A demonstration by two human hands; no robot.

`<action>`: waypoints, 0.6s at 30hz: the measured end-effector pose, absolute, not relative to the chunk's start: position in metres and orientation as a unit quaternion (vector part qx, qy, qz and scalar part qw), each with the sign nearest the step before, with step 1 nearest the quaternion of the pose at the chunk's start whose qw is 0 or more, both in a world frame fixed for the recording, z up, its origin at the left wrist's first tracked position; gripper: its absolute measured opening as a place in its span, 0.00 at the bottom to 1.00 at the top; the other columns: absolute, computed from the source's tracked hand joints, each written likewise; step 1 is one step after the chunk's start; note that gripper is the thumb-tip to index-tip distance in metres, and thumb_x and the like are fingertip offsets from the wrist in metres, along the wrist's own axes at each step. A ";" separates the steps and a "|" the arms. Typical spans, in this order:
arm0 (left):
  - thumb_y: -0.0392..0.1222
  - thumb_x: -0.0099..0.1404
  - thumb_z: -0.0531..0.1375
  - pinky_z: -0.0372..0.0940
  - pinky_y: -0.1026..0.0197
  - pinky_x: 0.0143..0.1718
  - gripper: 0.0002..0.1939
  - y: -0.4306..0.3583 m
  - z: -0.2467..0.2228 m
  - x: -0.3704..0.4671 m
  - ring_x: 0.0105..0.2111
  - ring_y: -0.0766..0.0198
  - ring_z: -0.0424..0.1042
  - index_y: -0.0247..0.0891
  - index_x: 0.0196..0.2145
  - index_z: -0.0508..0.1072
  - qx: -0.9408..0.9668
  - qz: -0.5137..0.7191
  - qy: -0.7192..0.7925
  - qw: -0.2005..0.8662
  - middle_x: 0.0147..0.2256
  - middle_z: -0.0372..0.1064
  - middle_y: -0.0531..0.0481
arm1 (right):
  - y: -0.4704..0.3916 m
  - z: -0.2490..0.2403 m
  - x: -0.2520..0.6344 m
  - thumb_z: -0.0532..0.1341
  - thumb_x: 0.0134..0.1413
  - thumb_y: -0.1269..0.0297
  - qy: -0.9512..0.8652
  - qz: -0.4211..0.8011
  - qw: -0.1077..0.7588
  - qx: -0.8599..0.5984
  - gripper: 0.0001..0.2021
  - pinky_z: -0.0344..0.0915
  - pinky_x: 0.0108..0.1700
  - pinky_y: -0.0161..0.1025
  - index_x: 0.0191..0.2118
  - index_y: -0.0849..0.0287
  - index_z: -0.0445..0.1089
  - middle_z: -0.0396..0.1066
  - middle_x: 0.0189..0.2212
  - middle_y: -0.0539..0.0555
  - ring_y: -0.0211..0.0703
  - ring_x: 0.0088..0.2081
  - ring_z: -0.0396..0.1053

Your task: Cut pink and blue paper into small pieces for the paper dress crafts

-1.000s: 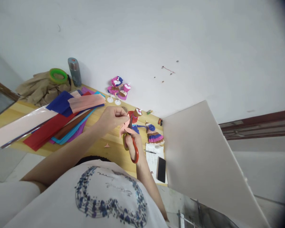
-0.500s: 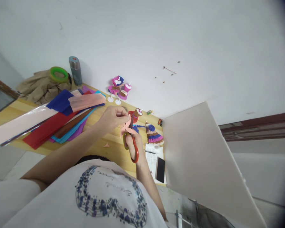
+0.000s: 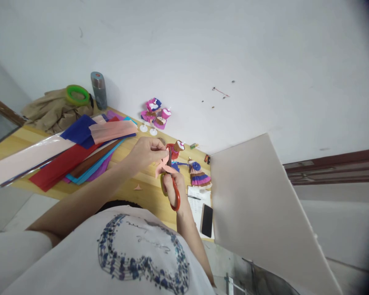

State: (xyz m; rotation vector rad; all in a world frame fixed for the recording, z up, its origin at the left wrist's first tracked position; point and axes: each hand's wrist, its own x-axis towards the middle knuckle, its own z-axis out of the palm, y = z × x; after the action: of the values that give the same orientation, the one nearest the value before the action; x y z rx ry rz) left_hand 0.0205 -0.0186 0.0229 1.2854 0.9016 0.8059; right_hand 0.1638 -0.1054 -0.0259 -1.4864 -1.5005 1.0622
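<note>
Near the frame's centre, the left hand (image 3: 147, 151) held a peach paper cutout (image 3: 164, 164) in a pinched grip. The right hand (image 3: 175, 183) had its grip closed on the scissors (image 3: 177, 200), blades at the cutout. Below left, a paper scrap (image 3: 137, 187) lay on the worktop (image 3: 149, 196). Coloured paper sheets (image 3: 70, 162) overlapped at centre left; right of centre, a phone (image 3: 206, 220) rested on a written sheet (image 3: 196, 205).

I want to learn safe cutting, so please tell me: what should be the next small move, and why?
I would probably shift the left hand slightly away from the scissors before any cut. Its fingertips pinch the peach paper piece very close to the blades, while the right hand holds the handles.
</note>
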 end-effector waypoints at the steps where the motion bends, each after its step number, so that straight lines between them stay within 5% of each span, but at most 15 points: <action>1: 0.37 0.52 0.58 0.60 0.67 0.23 0.07 -0.018 0.022 0.020 0.20 0.70 0.66 0.36 0.18 0.70 0.563 0.351 0.394 0.636 0.17 0.68 0.54 | -0.105 -0.026 0.164 0.51 0.59 0.41 -0.584 0.420 0.383 -0.580 0.24 0.51 0.21 0.37 0.34 0.59 0.70 0.53 0.14 0.45 0.37 0.16 0.51; 18: 0.35 0.52 0.58 0.60 0.66 0.24 0.08 -0.018 0.023 0.020 0.20 0.68 0.66 0.35 0.17 0.69 0.555 0.344 0.387 0.651 0.16 0.66 0.53 | -0.105 -0.025 0.163 0.50 0.59 0.38 -0.572 0.442 0.389 -0.571 0.28 0.49 0.18 0.38 0.37 0.58 0.74 0.54 0.12 0.46 0.38 0.15 0.50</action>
State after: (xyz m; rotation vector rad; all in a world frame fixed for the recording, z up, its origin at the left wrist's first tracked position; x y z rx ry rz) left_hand 0.0203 -0.0184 0.0229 1.2592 0.8793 0.7807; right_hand 0.1629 -0.1049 -0.0250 -1.4529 -1.4545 1.1241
